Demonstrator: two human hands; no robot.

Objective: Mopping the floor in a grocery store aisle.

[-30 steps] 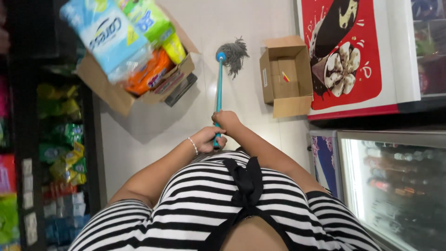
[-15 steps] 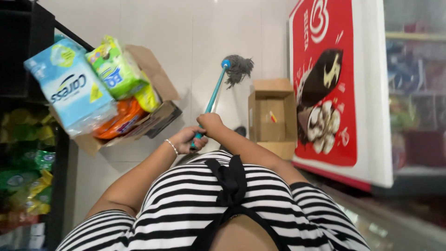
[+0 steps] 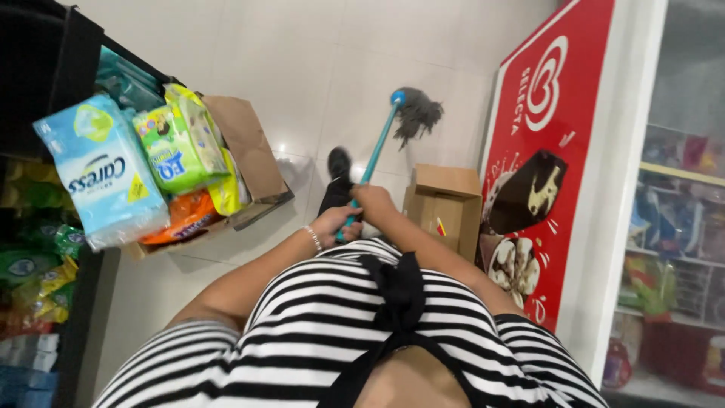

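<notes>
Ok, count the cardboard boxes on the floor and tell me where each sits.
2. The large cardboard box full of packaged goods sits left of the mop; the small open cardboard box sits right of it, beside the red freezer.

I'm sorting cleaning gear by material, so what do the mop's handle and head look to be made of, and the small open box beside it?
The mop handle looks like smooth teal plastic or coated metal; its even sheen leaves that open. The mop head seems to be grey yarn, judging by its loose, shaggy strands. The small open box looks like plain brown corrugated cardboard, matte, with folded flaps.
</notes>
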